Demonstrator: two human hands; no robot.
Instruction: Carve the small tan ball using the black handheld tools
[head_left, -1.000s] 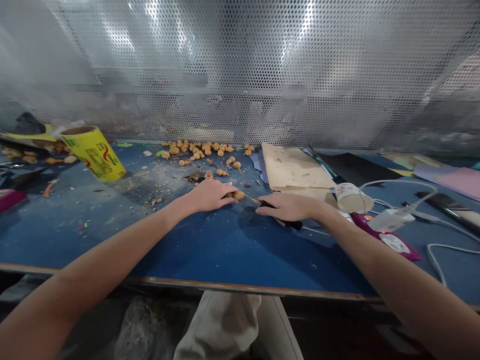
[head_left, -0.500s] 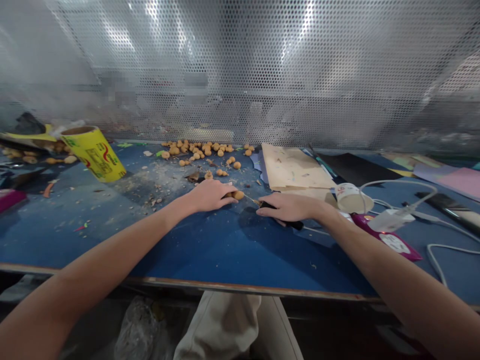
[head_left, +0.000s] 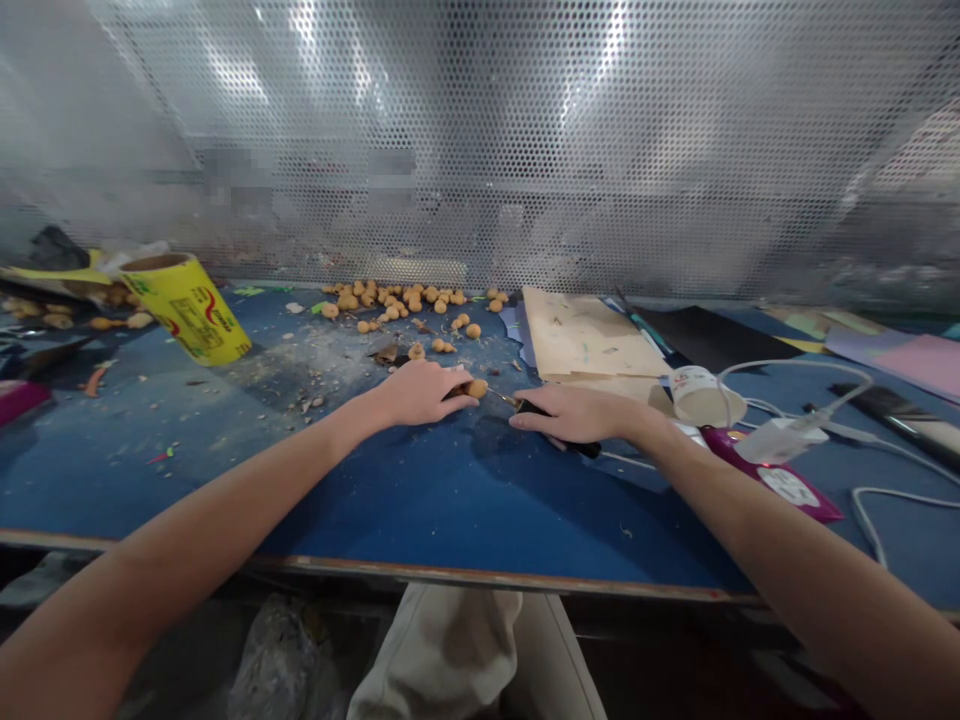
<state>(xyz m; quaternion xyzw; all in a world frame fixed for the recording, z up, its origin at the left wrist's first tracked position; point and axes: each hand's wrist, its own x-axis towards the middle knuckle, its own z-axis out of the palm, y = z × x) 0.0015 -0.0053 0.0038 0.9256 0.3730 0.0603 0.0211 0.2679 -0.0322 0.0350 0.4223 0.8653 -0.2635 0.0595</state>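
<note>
Between the thumb and fingers of my left hand [head_left: 426, 392] is a small tan gourd [head_left: 477, 388], its rounded end poking out to the right. My right hand [head_left: 574, 412] is closed around the black handle of a soldering-iron-like pen [head_left: 532, 408] with a thin metal tip and a pale cord trailing right. The tip points left at the gourd's rounded end; whether it touches, I cannot tell. Just behind my left hand lie a few more small gourds [head_left: 443, 346]. My fingers hide part of both held things.
Many small gourds [head_left: 390, 296] are heaped by the perforated metal screen [head_left: 480, 140]. A yellow tube [head_left: 196, 312] leans at left. To the right are brown paper [head_left: 592, 335], a paper cup [head_left: 701, 395], a purple power strip [head_left: 780, 480], cables and a phone [head_left: 900, 425]. Debris dots the blue table [head_left: 450, 510].
Both hands stay almost in place, still holding the gourd and the pen. The right hand and pen have shifted very slightly left, and the gourd seems turned a little.
</note>
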